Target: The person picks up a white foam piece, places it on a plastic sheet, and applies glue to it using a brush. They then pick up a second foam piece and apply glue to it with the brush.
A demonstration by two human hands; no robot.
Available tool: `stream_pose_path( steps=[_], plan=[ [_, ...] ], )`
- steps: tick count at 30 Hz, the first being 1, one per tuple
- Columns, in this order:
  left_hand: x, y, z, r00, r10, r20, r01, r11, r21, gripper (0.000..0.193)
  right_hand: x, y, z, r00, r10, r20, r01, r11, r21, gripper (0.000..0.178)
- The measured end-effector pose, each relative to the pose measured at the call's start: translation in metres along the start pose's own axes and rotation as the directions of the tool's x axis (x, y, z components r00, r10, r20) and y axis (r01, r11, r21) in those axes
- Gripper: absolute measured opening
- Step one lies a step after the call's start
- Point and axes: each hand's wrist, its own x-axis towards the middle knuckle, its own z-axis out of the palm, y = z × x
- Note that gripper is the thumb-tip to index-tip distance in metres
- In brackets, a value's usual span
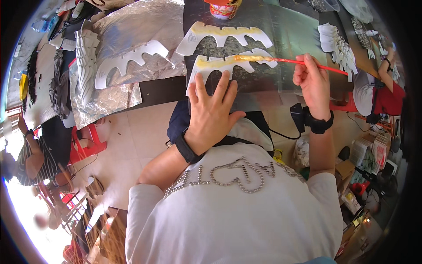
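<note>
My left hand (213, 114) lies with fingers spread, its fingertips on the near edge of a white scalloped cut-out piece (203, 66). In my right hand (313, 83) is a slim red-handled brush (292, 60), pinched between thumb and fingers. The brush's tip, coated in yellowish paste, touches the strip of yellow along the far edge of that piece. Just beyond it lies a second scalloped piece (190, 43) with a similar yellow band. A third white piece (107, 70), with no yellow visible, rests on a silvery sheet (149, 24) to the left.
A red patterned tub (223, 11) stands at the table's far side. Stacked white pieces (87, 57) are at the left, and more white pieces (336, 44) at the right. Co-workers sit on both sides, near red stools (90, 143). Boxes (380, 145) crowd the right floor.
</note>
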Motion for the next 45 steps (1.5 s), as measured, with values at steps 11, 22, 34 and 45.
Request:
stream_pose_path(
  steps=[11,22,34,45],
  plan=[
    [-0.001,0.000,0.003,1.000,0.003,0.013,-0.003,0.999,0.037,0.069,0.004,-0.007,-0.043,0.999,-0.040,-0.026,0.040,0.999,-0.033,0.021],
    [-0.001,-0.001,0.002,1.000,0.013,0.018,-0.013,0.999,0.031,0.068,-0.009,0.002,-0.053,0.994,-0.089,0.062,0.093,0.993,-0.070,0.020],
    [-0.002,-0.002,0.003,1.000,0.007,0.007,-0.007,1.000,0.013,0.067,-0.019,-0.016,-0.075,0.933,-0.307,0.190,0.238,0.919,0.314,0.022],
    [-0.007,-0.007,0.007,0.999,0.015,-0.041,-0.019,0.997,-0.078,0.073,-0.030,0.022,0.025,0.931,-0.134,0.339,0.118,0.991,0.068,0.023]
  ],
)
